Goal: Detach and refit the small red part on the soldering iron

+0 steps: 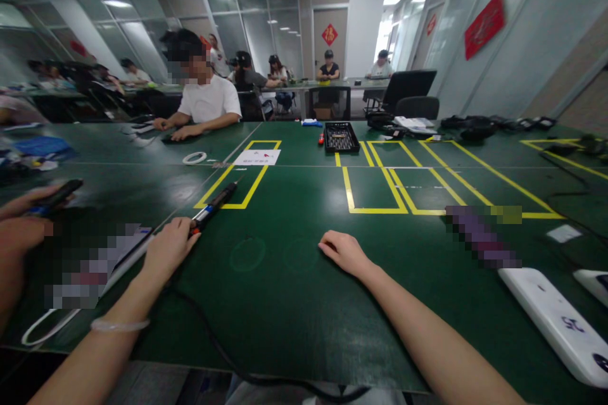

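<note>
Green counter (285, 316) fills the lower frame, where the left hand (171, 242) clamps a slim dark tool (215, 205) left of centre, apparently at a holding step, while the right hand (346, 253) rests near centre, curled together, the next move likely calling for steady aim.

"What does your pen-shaped tool (216, 205) look like?"

"Slim and black, blue and orange near the grip; your left hand (168, 243) holds it slanted, thin tip pointing away from you over the counter (280, 310)."
</note>
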{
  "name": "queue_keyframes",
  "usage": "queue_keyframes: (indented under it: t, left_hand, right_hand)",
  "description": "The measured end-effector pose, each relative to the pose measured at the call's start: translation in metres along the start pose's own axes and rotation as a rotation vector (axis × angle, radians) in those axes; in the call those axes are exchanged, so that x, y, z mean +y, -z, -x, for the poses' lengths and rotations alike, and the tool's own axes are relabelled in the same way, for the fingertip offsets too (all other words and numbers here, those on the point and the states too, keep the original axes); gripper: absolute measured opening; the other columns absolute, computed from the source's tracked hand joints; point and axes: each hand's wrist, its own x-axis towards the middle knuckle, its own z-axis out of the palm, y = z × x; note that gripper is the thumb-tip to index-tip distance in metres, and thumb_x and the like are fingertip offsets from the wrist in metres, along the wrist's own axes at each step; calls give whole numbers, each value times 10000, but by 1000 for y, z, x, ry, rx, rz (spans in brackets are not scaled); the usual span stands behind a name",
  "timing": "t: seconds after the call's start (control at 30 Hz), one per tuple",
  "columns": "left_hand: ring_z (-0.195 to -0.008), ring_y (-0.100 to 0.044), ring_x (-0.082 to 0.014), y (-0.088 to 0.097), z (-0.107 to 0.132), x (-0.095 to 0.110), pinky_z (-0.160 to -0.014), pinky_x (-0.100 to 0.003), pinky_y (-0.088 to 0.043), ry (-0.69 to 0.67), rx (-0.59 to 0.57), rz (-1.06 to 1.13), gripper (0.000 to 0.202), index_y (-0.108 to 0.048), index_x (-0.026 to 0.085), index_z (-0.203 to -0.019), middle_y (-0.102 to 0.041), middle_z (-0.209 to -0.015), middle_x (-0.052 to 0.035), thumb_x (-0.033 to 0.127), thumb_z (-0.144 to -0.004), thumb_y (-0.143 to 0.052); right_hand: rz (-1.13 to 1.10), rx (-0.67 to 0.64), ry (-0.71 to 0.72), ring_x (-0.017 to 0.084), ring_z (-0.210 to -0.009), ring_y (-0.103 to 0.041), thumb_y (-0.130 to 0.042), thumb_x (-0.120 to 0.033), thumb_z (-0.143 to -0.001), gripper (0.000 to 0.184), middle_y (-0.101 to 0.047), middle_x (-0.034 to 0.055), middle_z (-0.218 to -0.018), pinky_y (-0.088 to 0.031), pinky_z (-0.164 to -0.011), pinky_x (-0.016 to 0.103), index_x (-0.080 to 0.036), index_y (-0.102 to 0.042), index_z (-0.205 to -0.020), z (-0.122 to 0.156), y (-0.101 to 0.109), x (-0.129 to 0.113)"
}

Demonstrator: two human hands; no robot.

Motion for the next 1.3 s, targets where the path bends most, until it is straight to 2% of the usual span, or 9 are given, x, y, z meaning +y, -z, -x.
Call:
queue_keyframes:
  t: [0.17, 0.3, 0.5, 0.63, 0.73, 0.8, 1.03, 1.17, 1.3]
  left_hand:
    - [-989, -577, -328, 7, 1, 19, -794, -424, -462, 48, 92, -105, 372, -548, 159, -996, -582, -1053, -159, 415, -904, -295]
    - [-946, -607, -298, 18, 0, 69, -776, -396, -469, 1, 140, 38, 388, -540, 179, -1092, -626, -1034, -112, 440, -926, -306]
    - [-955, -607, -195, 14, 12, 189, -847, -302, -454, -536, -92, 534, 311, -608, 210, -1079, -655, -1049, -51, 402, -927, -415]
    - [-846, -609, -160, 4, 18, 234, -765, -269, -459, -620, -340, 720, 339, -576, 205, -1180, -662, -944, -31, 377, -906, -476]
    - [-810, -602, -149, -6, 19, 243, -731, -259, -459, -594, -487, 858, 389, -532, 183, -1230, -654, -904, -28, 371, -890, -512]
    - [-823, -597, -149, -11, 19, 243, -745, -263, -461, -573, -525, 926, 384, -537, 167, -1215, -648, -908, -37, 360, -883, -525]
    - [-818, -594, -144, -21, 22, 243, -723, -250, -463, -535, -453, 995, 245, -586, 162, -994, -640, -912, -34, 337, -824, -603]
    - [-858, -614, -158, -28, 21, 243, -771, -272, -475, -519, -459, 1022, 226, -585, 166, -971, -655, -925, -44, 349, -838, -583]
    - [-822, -617, -147, -31, 22, 245, -748, -267, -479, -525, -454, 1057, 240, -561, 171, -1013, -650, -897, -33, 351, -854, -568]
  right_hand:
    - [-12, -2, -7, 145, -764, -603, -531, -237, -931, 137, -650, 17, -831, -407, -675, 232, -192, -612, -830, -1, -1, -2]
    - [-45, 14, -45, 132, -682, -579, -524, -184, -905, 74, -633, -8, -779, -382, -626, 221, -207, -587, -875, -2, -3, -2]
    - [-139, 15, -66, 128, -647, -566, -536, -199, -891, 154, -597, -36, -740, -387, -626, 224, -223, -539, -1043, -2, -4, -2]
    - [-197, 23, -33, 124, -655, -554, -573, -244, -885, 329, -594, -30, -800, -415, -645, 229, -232, -476, -1199, -2, -1, -4]
    - [-189, 22, 24, 125, -706, -557, -565, -243, -895, 241, -600, -8, -865, -421, -673, 231, -224, -527, -1132, -1, 0, -5]
    - [-183, 12, 42, 128, -729, -559, -553, -243, -905, 127, -605, 0, -872, -418, -680, 230, -212, -564, -1028, -1, 1, -5]
    - [-259, -7, -88, 121, -655, -553, -579, -299, -903, 119, -614, -15, -758, -392, -609, 214, -193, -578, -957, -1, -1, 1]
    - [-306, 14, -69, 117, -662, -551, -592, -285, -889, 121, -628, -9, -788, -395, -616, 214, -191, -583, -966, -1, 0, 1]
    - [-396, 41, -114, 116, -652, -547, -544, -286, -911, 133, -618, -6, -746, -393, -614, 219, -173, -602, -868, -3, 0, 4]
